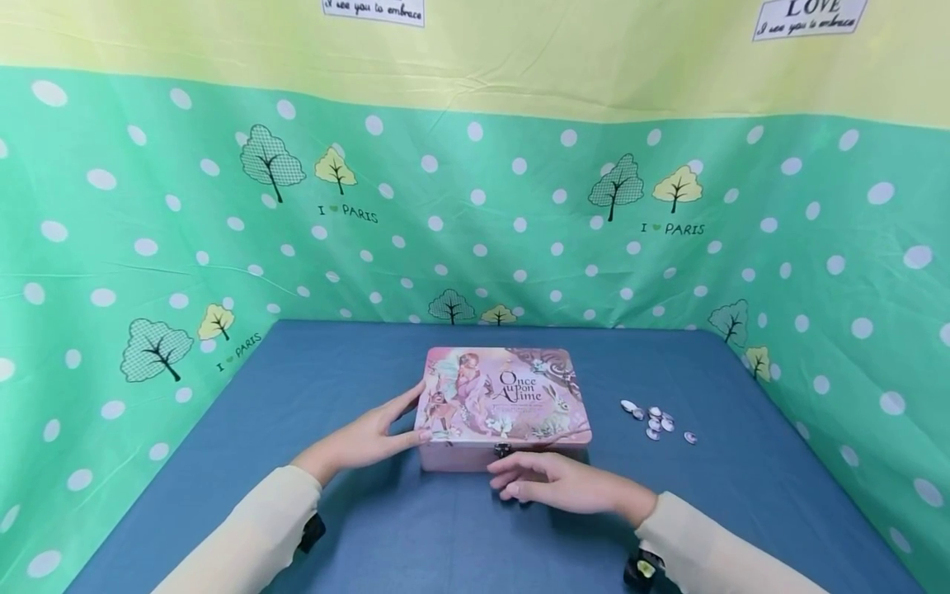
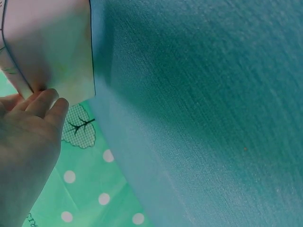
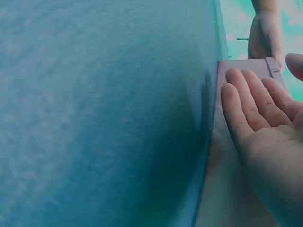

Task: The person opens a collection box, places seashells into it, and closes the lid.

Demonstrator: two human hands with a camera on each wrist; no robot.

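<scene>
A pink tin box (image 1: 505, 404) with fairy pictures and "Once upon a Time" on its closed lid lies on the blue table. At its front is a small dark metal clasp (image 1: 503, 450). My left hand (image 1: 367, 433) rests against the box's left side, its thumb at the lid's front left corner. In the left wrist view, the fingertips (image 2: 49, 101) touch the box wall (image 2: 61, 52). In front of the box, just right of the clasp, my right hand (image 1: 560, 483) has loosely bent fingers. The right wrist view shows its palm (image 3: 279, 142) facing the camera, holding nothing.
Several small oval purple-and-white pieces (image 1: 655, 423), shell-like in look, are scattered on the table to the right of the box. Behind and beside the blue table (image 1: 356, 371) hangs a green dotted cloth (image 1: 475, 214) with printed trees.
</scene>
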